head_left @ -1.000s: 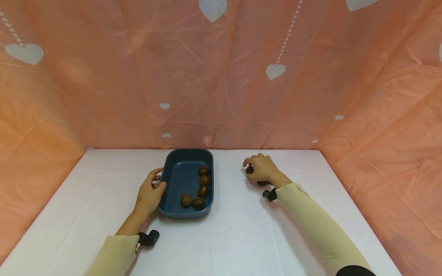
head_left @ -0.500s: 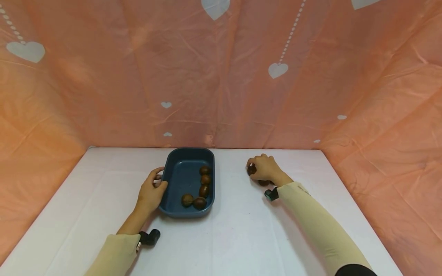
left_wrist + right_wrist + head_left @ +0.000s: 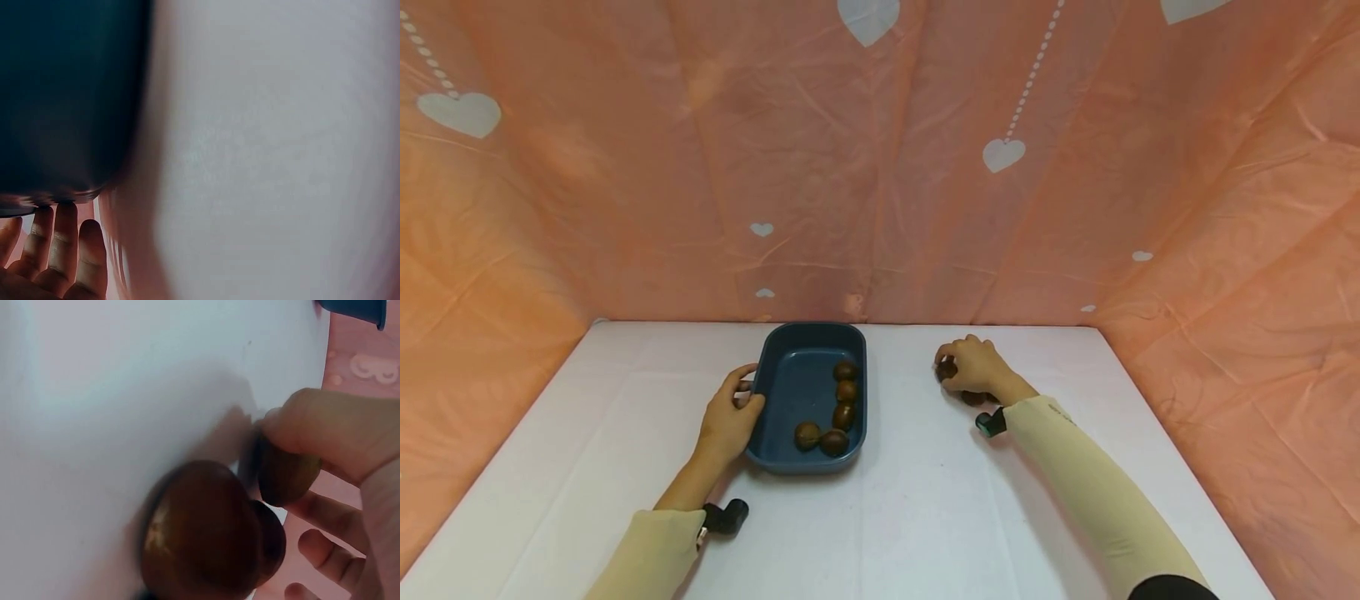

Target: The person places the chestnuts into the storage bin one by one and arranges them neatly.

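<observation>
A dark blue rectangular tray [image 3: 805,468] stands left of the middle of the white table. My left hand [image 3: 728,421] holds its left side, thumb at the rim; in the left wrist view the fingers [image 3: 65,240] meet the outer wall. Several brown chestnuts [image 3: 844,415] lie inside, along its right side and near end. My right hand [image 3: 976,367] pinches a chestnut [image 3: 290,475] between thumb and fingers, low over the table at the right. Beside that hand lie a big glossy chestnut [image 3: 203,531] and another chestnut [image 3: 271,544] partly hidden behind it.
The white table [image 3: 895,517] ends at the back against an orange cloth [image 3: 880,208] with pale hearts, which also rises on both sides. The tray's right wall faces the right hand across a stretch of table.
My right thumb and fingers have drawn in around the chestnut, shifting very slightly right. The left hand and tray keep their place; the head view has moved a little.
</observation>
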A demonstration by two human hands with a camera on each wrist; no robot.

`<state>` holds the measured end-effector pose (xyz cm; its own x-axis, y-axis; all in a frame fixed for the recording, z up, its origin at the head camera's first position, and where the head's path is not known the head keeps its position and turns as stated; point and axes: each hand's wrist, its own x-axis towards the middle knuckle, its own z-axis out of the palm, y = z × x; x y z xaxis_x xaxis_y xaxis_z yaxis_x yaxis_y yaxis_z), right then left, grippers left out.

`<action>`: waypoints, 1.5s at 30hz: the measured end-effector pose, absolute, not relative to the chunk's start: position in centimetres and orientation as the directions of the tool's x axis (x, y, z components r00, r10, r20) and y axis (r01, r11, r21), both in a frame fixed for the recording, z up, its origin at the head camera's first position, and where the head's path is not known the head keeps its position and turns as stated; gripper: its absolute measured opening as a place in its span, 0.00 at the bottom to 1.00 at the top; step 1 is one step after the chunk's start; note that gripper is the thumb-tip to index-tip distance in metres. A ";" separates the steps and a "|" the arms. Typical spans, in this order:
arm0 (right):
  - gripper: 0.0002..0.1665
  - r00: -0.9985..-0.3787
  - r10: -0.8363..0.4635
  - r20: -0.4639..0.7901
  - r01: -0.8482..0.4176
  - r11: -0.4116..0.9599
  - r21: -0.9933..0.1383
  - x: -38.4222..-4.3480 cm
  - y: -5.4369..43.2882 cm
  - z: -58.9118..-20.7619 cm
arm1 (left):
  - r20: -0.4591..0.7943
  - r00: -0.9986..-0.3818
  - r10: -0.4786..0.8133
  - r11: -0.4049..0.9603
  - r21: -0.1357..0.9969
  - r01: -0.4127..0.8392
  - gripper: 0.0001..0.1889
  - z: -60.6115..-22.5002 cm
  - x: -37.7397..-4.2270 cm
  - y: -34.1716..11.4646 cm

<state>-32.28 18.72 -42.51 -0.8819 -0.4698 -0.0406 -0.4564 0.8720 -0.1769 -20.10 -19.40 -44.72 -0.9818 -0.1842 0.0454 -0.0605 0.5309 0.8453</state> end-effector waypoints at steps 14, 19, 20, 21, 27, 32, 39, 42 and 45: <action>0.21 -0.865 -0.498 0.070 -0.498 0.830 -0.251 -31.6 17.8 -41.0 | 0.060 -0.980 -0.188 0.537 0.842 -0.051 0.26 -44.8 -20.1 -19.3; 0.21 -0.837 -0.535 0.116 -0.547 0.804 -0.235 -31.4 17.2 -40.3 | 0.060 -0.979 -0.193 0.523 0.851 -0.051 0.26 -44.5 -20.0 -19.3; 0.20 -0.833 -0.540 0.120 -0.553 0.800 -0.235 -31.4 17.1 -40.2 | 0.059 -0.980 -0.192 0.526 0.849 -0.052 0.26 -44.5 -20.0 -19.3; 0.20 -0.830 -0.545 0.123 -0.558 0.796 -0.235 -31.4 16.9 -40.1 | 0.059 -0.980 -0.190 0.528 0.848 -0.051 0.26 -44.5 -20.0 -19.3; 0.17 -0.796 -0.585 0.156 -0.604 0.755 -0.253 -31.0 15.9 -39.3 | 0.065 -0.981 -0.185 0.532 0.845 -0.044 0.26 -44.5 -20.0 -19.2; 0.17 -0.772 -0.609 0.185 -0.636 0.732 -0.246 -30.5 15.0 -38.5 | 0.064 -0.982 -0.179 0.535 0.844 -0.043 0.26 -44.5 -20.1 -19.3; 0.19 -0.746 -0.631 0.210 -0.665 0.700 -0.260 -29.8 13.6 -37.8 | 0.047 -0.984 -0.174 0.528 0.847 -0.053 0.26 -44.5 -20.1 -19.4; 0.18 -0.725 -0.649 0.230 -0.689 0.674 -0.268 -29.5 13.0 -37.7 | 0.045 -0.984 -0.171 0.530 0.846 -0.054 0.26 -44.5 -20.1 -19.4; 0.18 -0.702 -0.666 0.251 -0.711 0.642 -0.287 -29.2 12.4 -37.5 | 0.044 -0.984 -0.172 0.530 0.846 -0.055 0.26 -44.6 -20.1 -19.4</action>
